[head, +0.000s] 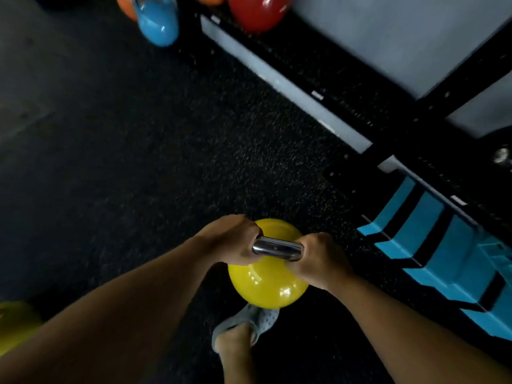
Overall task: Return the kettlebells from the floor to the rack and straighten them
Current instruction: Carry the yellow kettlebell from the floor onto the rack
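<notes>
A yellow kettlebell (pixel 268 284) with a shiny steel handle hangs in front of me above the black floor. My left hand (pixel 232 239) grips the left end of the handle and my right hand (pixel 318 261) grips the right end. A blue kettlebell (pixel 159 22) and a red kettlebell (pixel 256 12) stand at the top, beside the black rack (pixel 346 95) that runs diagonally along the wall. An orange kettlebell (pixel 124 8) shows behind the blue one. A second yellow kettlebell (pixel 15 325) lies at the lower left edge.
Blue and black step blocks (pixel 440 245) are stacked at the right by the rack's foot. My foot in a grey shoe (pixel 249 325) is just below the held kettlebell. Speckled black rubber floor (pixel 138 162) spreads across the middle and left.
</notes>
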The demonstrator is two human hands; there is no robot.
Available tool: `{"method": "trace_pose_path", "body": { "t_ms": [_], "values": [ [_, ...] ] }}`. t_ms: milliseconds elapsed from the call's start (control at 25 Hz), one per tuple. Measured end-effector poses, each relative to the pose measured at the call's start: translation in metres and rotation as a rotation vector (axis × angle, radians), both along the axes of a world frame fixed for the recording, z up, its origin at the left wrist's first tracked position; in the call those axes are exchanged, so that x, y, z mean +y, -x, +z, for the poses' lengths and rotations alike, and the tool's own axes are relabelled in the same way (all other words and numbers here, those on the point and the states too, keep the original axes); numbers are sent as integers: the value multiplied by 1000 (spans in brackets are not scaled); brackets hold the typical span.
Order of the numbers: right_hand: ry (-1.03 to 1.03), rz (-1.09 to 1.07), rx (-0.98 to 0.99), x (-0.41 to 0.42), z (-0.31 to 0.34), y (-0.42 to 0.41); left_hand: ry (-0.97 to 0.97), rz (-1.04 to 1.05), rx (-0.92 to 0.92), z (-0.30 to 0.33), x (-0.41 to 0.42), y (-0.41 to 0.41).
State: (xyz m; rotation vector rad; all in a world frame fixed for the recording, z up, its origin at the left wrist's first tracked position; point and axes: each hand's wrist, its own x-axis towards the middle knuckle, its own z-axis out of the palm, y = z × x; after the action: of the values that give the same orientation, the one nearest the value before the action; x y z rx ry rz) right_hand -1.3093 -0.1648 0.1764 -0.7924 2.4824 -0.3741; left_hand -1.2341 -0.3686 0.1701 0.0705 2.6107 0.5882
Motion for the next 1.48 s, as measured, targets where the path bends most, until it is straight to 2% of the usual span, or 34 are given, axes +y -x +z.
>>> {"method": "trace_pose_path", "body": {
  "t_ms": [160,440,560,760,920,1240,1480],
  "values": [
    [23,-89,110,-30,33,67,86,-94,93,43,-34,90],
    [15,-200,277,-74,89,202,118,-148,317,91,-82,246],
    [26,-259,343,-82,101,252,144,-229,447,101,-92,310],
    [-9,-375,434,-95,112,339,153,-300,538,115,-102,413],
    [40,-454,498,-97,110,389,181,-365,594,118,-102,480],
    [81,-618,554,-77,112,449,146,-460,639,116,-72,571],
    [40,-638,481,-69,110,485,88,-354,609,113,-60,597]
  ]
}}
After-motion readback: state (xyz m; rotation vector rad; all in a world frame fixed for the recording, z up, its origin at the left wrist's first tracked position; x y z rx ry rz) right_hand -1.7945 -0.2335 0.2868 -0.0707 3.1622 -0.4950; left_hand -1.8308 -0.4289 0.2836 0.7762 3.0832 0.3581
